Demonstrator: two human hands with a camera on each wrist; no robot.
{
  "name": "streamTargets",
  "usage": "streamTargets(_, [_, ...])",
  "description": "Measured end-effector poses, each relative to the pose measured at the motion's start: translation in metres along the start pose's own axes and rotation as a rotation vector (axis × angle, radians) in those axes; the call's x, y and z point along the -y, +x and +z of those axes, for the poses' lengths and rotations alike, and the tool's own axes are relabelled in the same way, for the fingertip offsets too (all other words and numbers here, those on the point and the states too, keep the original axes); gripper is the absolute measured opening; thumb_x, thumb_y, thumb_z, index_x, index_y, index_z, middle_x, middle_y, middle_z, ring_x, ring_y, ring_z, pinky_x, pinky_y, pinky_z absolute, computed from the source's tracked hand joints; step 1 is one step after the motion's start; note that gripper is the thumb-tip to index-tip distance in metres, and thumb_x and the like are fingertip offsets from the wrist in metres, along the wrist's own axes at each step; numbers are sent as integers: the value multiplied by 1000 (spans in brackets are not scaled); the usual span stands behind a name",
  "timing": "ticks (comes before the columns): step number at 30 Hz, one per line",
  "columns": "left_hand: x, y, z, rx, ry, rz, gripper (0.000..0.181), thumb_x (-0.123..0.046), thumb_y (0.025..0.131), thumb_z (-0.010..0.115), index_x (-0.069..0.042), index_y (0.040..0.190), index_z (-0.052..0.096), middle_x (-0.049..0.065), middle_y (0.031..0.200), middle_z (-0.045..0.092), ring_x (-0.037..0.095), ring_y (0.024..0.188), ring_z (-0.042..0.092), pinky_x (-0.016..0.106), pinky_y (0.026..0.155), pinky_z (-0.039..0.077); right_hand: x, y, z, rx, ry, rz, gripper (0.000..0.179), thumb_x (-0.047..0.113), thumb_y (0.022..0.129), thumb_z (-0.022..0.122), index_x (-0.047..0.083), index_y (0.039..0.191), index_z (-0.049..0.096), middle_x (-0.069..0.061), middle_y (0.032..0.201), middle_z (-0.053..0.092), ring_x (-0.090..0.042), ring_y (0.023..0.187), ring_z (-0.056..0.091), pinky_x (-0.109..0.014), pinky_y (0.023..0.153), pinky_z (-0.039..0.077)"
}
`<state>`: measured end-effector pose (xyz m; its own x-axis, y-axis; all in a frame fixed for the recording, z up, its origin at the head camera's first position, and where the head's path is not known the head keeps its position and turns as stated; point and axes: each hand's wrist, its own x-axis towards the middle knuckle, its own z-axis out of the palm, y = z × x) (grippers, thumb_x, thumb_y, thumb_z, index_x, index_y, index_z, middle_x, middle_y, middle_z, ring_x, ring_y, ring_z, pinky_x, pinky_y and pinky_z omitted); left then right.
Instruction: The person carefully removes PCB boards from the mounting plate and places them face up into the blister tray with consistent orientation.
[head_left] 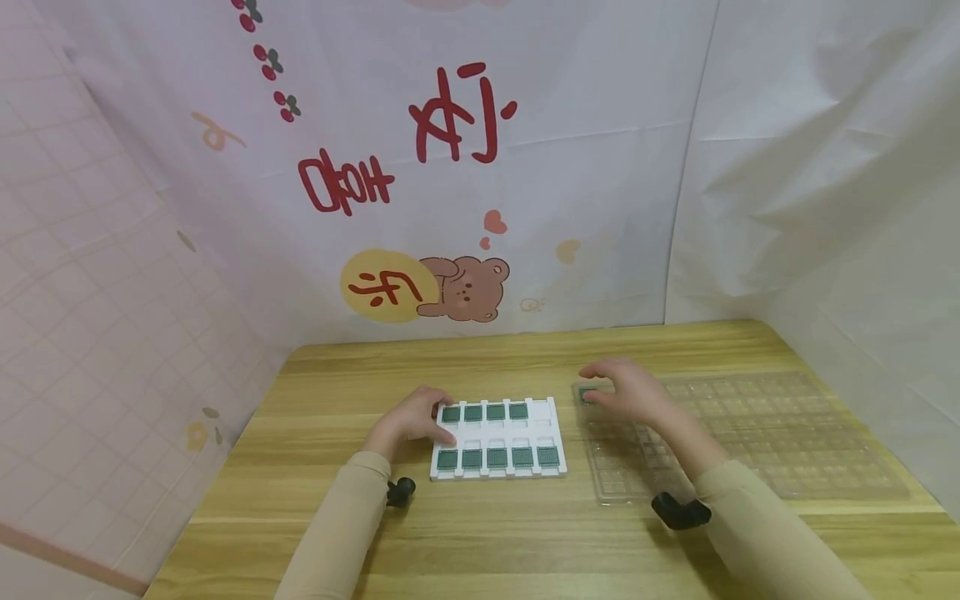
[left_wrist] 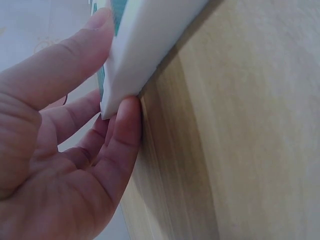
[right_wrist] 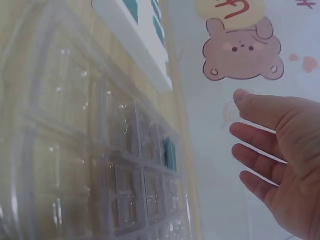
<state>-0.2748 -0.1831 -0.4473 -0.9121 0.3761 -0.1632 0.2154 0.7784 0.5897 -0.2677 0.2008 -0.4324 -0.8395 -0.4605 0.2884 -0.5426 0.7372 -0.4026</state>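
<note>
My left hand (head_left: pixel 411 418) grips the left end of a white tray (head_left: pixel 542 412), the thumb over its top and the fingers at its edge. Two rows of square green chips (head_left: pixel 497 457) sit in that tray; the back row's rightmost slot holds none. In the left wrist view the thumb and fingertips pinch the white tray (left_wrist: pixel 135 60) at its corner. My right hand (head_left: pixel 630 393) hovers over the far left corner of a clear plastic tray (head_left: pixel 611 500), fingers loosely apart and nothing between them. Close by its thumb, a green chip (right_wrist: pixel 170 154) lies in a corner compartment.
The clear tray's many compartments stretch to the right under my right forearm. Wood tabletop (head_left: pixel 495 542) shows in front of and between the trays. A printed white curtain (head_left: pixel 600 208) hangs behind the table and along both sides.
</note>
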Motion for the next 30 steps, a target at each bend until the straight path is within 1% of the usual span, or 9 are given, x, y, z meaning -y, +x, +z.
streamTargets(7, [1, 1, 0, 0, -1, 7, 65, -17, 67, 93, -2, 122, 63, 5, 102, 52, 21, 95, 46, 37, 84, 42, 15, -4, -6, -84, -13, -76, 36, 14, 86, 78, 4, 118, 68, -13, 117, 67, -37, 113, 58, -55, 97, 42])
streamTargets(11, [2, 1, 1, -4, 1, 10, 65, -17, 67, 94, -1, 122, 63, 5, 102, 52, 21, 95, 46, 37, 84, 42, 23, -6, -9, -120, -32, -118, 36, 14, 84, 79, 4, 117, 68, -12, 116, 67, -36, 113, 58, -54, 97, 43])
streamTargets(22, [1, 1, 0, -1, -9, -1, 65, -17, 67, 93, -2, 123, 62, 7, 105, 52, 22, 96, 46, 39, 86, 42, 39, -9, -14, -201, -176, -243, 38, 24, 83, 81, 11, 117, 69, -6, 115, 68, -30, 111, 59, -50, 96, 43])
streamTargets(25, [0, 0, 0, 0, -15, -7, 65, -17, 67, 93, -2, 123, 62, 7, 106, 52, 22, 97, 46, 39, 86, 42, 40, -8, -12, -229, -217, -316, 39, 24, 81, 82, 11, 115, 70, -4, 112, 68, -28, 107, 60, -48, 94, 45])
streamTargets(30, [-2, -1, -1, 2, -19, -6, 65, -16, 67, 93, -1, 123, 62, 8, 106, 52, 23, 98, 45, 39, 86, 42, 41, -6, -5, -287, -235, -455, 42, 20, 74, 87, 9, 111, 70, -3, 107, 68, -28, 102, 61, -46, 89, 47])
